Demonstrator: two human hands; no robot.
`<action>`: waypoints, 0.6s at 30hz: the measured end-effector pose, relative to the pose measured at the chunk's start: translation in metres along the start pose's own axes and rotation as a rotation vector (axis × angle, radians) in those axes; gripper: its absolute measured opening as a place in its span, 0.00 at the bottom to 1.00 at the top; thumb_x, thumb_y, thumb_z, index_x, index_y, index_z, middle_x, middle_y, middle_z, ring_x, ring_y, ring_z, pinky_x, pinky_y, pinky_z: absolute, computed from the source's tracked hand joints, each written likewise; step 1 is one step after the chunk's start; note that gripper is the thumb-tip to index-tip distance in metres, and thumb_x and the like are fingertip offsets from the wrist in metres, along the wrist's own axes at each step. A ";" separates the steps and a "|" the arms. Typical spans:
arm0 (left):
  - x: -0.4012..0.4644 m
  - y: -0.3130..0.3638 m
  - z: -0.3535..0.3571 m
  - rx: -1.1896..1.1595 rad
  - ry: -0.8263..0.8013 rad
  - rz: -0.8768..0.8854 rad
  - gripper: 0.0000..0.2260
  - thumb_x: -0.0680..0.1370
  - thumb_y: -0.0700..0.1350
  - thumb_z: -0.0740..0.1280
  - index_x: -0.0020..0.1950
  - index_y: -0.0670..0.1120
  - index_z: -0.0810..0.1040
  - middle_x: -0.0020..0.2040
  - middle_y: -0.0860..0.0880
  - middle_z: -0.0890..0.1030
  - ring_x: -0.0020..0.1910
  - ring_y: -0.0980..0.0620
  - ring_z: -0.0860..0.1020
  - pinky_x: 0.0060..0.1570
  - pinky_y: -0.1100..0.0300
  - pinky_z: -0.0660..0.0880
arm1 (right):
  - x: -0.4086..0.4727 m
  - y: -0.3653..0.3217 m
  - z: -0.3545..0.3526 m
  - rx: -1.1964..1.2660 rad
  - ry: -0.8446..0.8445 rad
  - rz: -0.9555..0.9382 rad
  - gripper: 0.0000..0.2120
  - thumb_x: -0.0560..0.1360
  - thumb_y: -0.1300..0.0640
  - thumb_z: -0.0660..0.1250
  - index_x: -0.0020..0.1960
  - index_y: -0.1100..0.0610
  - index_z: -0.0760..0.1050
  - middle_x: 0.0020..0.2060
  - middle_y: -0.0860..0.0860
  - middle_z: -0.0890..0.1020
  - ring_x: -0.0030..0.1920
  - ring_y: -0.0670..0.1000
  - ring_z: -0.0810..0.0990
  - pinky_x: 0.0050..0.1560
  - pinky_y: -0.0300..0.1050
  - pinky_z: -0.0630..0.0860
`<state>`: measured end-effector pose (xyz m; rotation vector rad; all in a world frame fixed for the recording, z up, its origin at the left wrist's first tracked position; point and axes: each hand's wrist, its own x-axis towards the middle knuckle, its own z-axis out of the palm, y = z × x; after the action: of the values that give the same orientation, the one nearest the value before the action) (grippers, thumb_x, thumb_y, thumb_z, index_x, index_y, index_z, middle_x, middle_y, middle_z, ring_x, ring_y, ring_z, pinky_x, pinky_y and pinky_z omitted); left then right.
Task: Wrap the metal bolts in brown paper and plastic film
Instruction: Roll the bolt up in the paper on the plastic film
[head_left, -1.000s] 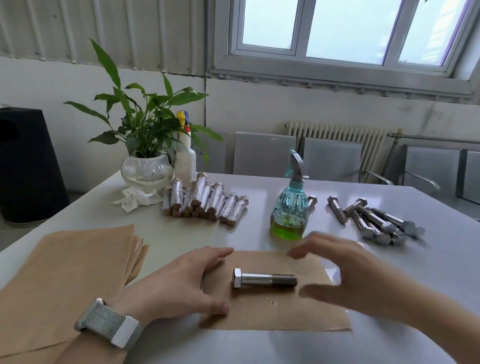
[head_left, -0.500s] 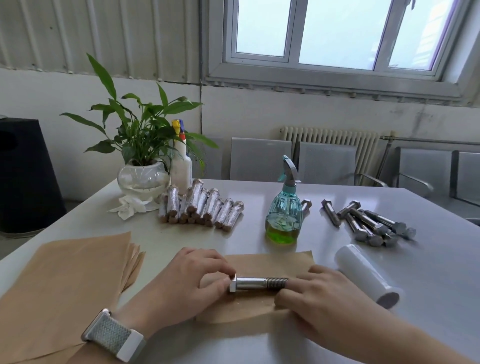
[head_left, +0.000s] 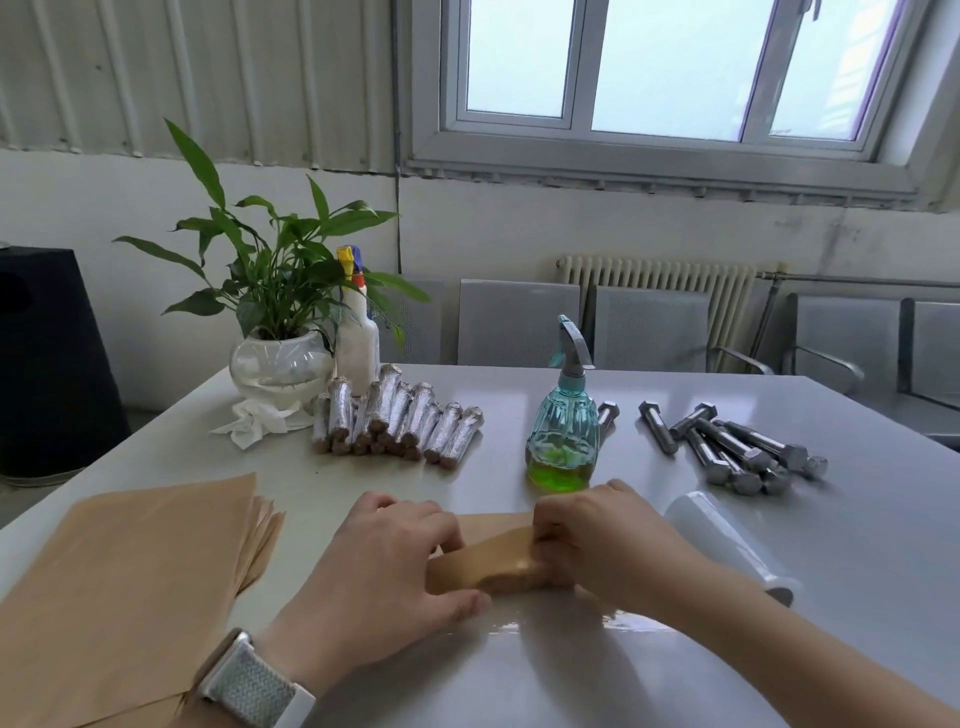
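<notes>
- Rolling is done between both hands: brown paper (head_left: 488, 564) is gripped by curled left hand (head_left: 387, 566) and right hand (head_left: 597, 545).
- Uneven pressure risks a skewed, loose wrap.

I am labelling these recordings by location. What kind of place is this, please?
Probably a plain workroom or office corner used for hand packing, not a home. The signs: a pile of loose steel bolts and a row of wrapped ones on a grey table, metal waiting-room chairs, and a wall radiator.
</notes>
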<state>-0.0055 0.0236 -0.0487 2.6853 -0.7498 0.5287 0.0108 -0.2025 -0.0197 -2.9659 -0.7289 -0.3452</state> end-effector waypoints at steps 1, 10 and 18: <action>0.001 0.004 0.002 0.037 0.034 0.002 0.18 0.67 0.71 0.59 0.42 0.57 0.71 0.42 0.61 0.76 0.42 0.62 0.73 0.58 0.60 0.65 | 0.001 0.000 0.002 0.019 0.009 0.014 0.04 0.76 0.49 0.64 0.48 0.46 0.77 0.45 0.47 0.84 0.48 0.52 0.78 0.46 0.45 0.60; 0.008 0.014 0.017 0.105 0.163 -0.078 0.11 0.69 0.58 0.63 0.34 0.55 0.65 0.33 0.56 0.74 0.30 0.54 0.71 0.43 0.58 0.72 | -0.017 -0.006 0.011 -0.052 0.292 -0.023 0.17 0.66 0.45 0.76 0.52 0.47 0.77 0.50 0.45 0.79 0.52 0.52 0.78 0.54 0.49 0.71; 0.012 0.025 0.018 0.162 0.173 -0.254 0.12 0.67 0.59 0.65 0.31 0.55 0.66 0.31 0.56 0.76 0.26 0.57 0.62 0.40 0.61 0.62 | -0.033 -0.008 0.018 -0.043 0.246 -0.106 0.05 0.65 0.43 0.76 0.38 0.42 0.82 0.34 0.40 0.78 0.34 0.43 0.79 0.39 0.43 0.75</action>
<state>-0.0049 -0.0087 -0.0548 2.7788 -0.3243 0.7714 -0.0178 -0.2078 -0.0453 -2.8565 -0.8573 -0.7259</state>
